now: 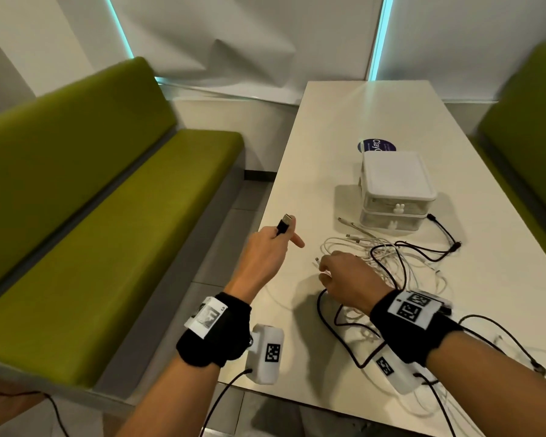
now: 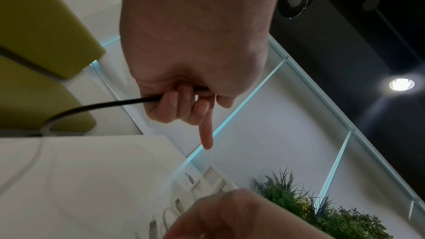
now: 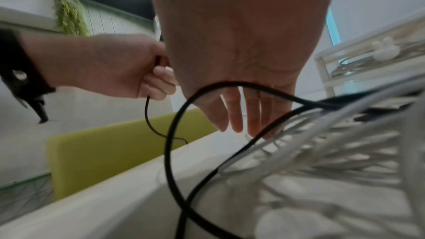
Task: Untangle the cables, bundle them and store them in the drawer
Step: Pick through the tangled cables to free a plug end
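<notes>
Two hands at work: left hand (image 1: pixel 267 247) grips black cable (image 3: pixel 170 152) below USB plug (image 1: pixel 285 223), raised off desk (image 1: pixel 328 127) left edge; right hand (image 1: pixel 344 275) — fingers loose, seemingly gripping nothing — nearer white tangle (image 1: pixel 391 263) at mid-desk; cable trails rightward into it.

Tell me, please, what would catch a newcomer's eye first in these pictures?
First, the tangle of cables, white and black, on the table in front of the small white drawer unit. Next, the left hand, raised at the table's left edge, gripping a black cable's USB plug, while the right hand reaches into the tangle, fingers straight. Green benches flank the table.
</notes>
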`<state>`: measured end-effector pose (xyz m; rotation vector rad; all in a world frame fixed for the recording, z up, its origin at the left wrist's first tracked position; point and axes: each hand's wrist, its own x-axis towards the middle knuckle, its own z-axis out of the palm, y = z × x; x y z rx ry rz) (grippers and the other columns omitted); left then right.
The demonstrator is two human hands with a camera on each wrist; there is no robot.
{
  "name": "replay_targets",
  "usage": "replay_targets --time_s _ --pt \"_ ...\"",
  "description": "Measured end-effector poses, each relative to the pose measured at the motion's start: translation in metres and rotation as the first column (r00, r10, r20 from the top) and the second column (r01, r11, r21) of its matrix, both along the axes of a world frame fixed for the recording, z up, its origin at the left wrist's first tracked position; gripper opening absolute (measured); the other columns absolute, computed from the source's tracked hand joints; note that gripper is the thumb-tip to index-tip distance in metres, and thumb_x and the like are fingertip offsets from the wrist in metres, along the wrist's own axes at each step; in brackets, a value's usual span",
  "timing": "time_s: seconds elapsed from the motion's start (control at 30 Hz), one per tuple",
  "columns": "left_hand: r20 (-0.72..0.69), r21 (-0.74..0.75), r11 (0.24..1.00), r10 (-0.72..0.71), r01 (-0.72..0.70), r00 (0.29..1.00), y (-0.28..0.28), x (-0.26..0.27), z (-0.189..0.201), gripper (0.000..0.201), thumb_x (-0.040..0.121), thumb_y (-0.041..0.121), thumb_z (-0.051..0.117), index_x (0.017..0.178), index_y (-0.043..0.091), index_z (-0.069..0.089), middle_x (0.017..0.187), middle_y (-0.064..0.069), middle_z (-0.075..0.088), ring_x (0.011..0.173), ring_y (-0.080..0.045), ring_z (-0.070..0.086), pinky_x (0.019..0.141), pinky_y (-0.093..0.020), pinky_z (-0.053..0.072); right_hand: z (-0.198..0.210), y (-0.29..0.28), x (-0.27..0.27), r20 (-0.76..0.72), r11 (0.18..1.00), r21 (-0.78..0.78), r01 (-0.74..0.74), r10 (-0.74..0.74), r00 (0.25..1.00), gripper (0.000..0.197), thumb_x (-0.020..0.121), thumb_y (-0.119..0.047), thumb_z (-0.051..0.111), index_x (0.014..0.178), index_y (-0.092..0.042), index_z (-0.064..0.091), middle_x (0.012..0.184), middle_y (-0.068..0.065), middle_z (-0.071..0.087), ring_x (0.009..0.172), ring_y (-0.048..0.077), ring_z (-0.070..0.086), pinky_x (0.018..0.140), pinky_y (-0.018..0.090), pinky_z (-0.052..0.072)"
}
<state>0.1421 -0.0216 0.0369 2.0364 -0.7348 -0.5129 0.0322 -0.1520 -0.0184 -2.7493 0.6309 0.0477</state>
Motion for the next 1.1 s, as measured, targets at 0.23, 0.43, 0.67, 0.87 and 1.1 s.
replay_targets --time_s 0.23,0.43,0.67,0.87,1.1 --pt "-0.17 0.001 0.999 -0.043 0.044 0.985 -0.013 -0.011 -0.029 0.059 0.097 0.058 0.034 0.073 0.022 0.076 0.057 0.003 0.037 0.055 -0.018 0.034 0.053 -0.028 0.028 -0.016 0.0 0.019 -0.064 0.995 -0.018 0.098 -0.099 0.993 0.021 0.097 -0.017 0.048 0.112 -0.006 0.058 0.113 0.014 0.055 0.103 0.033 0.058 0.074 0.033 0.041" --pt "-0.141 0.071 0.993 -0.087 0.098 0.986 -0.018 -0.019 -0.045 0.057 0.1 0.054 0.031 0.08 0.023 0.075 0.067 -0.002 0.049 0.053 -0.015 0.041 0.052 -0.027 0.032 -0.015 -0.004 0.015 -0.083 0.984 0.016 0.178 -0.176 0.981 0.015 0.095 -0.009 0.049 0.107 -0.003 0.056 0.112 0.018 0.059 0.105 0.036 0.058 0.071 0.032 0.039" --pt "-0.111 0.011 0.998 -0.067 0.069 0.992 -0.017 -0.023 -0.044 0.054 0.1 0.053 0.031 0.091 0.022 0.074 0.073 0.004 0.052 0.062 -0.013 0.048 0.059 -0.028 0.037 0.014 -0.012 0.006 0.058 0.975 0.096 0.2 -0.206 0.977 0.02 0.091 -0.012 0.05 0.071 -0.012 0.052 0.082 0.012 0.06 0.095 0.036 0.06 0.066 0.032 0.036" --pt "-0.083 -0.168 0.983 -0.083 0.068 0.993 -0.021 -0.037 -0.019 0.046 0.099 0.051 0.037 0.093 0.024 0.073 0.067 -0.003 0.043 0.055 -0.019 0.035 0.055 -0.03 0.03 0.054 -0.026 -0.024 0.451 0.916 0.386 0.108 -0.29 0.844 0.004 0.09 -0.016 0.065 0.088 -0.017 0.061 0.087 -0.006 0.069 0.078 0.014 0.066 0.073 0.028 0.048" --pt "-0.01 -0.313 0.935 -0.177 0.165 0.984 -0.027 -0.075 -0.021 0.031 0.095 0.042 0.053 0.099 0.018 0.07 0.092 0.005 0.071 0.087 -0.005 0.064 0.079 -0.026 0.049 0.052 -0.001 -0.061 0.534 0.935 0.351 -0.057 -0.15 0.832 0.012 0.081 -0.012 0.071 0.083 -0.023 0.072 0.071 -0.009 0.068 0.068 0.014 0.059 0.065 0.028 0.047"
